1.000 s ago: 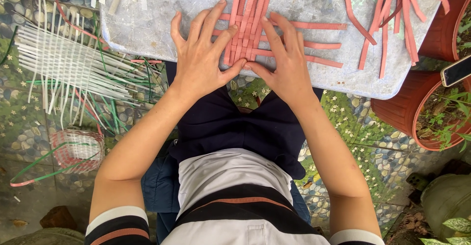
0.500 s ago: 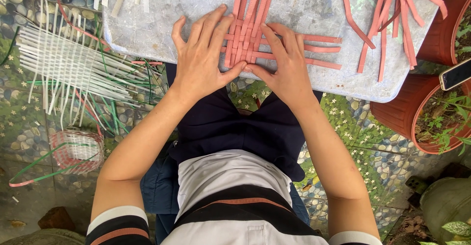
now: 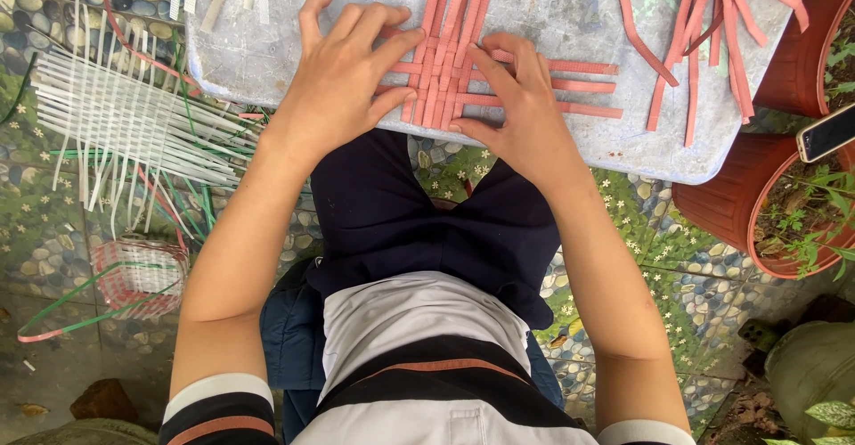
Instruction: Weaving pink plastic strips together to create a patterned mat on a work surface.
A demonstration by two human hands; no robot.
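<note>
On the worktop, head view: a grey slab-like worktop (image 3: 570,17) carried a small pink woven patch (image 3: 450,75) of flat strips, lying near its front edge, between the two hands.
Left hand: the left hand (image 3: 343,75) lay flat, fingers spread, pressing on the left side of the woven patch; it was released, gripping nothing.
Right hand: the right hand (image 3: 525,111) rested palm down on the patch's right side, fingertips holding down the crossing strips, also unclenched.
Loose pink strips: a spare bunch of loose pink strips (image 3: 712,35) lay well apart, toward the worktop's right end.
Handling: the strips looked light, thin and springy, probably slick plastic, so they would likely slide out of the weave unless pinned flat; a free end past the crossings seemed the best place to pinch.
Beside the worktop: a white woven mat (image 3: 116,124) lay on the pebbled floor at left, a small pink basket (image 3: 138,276) below it, and terracotta plant pots (image 3: 784,204) stood at right.
</note>
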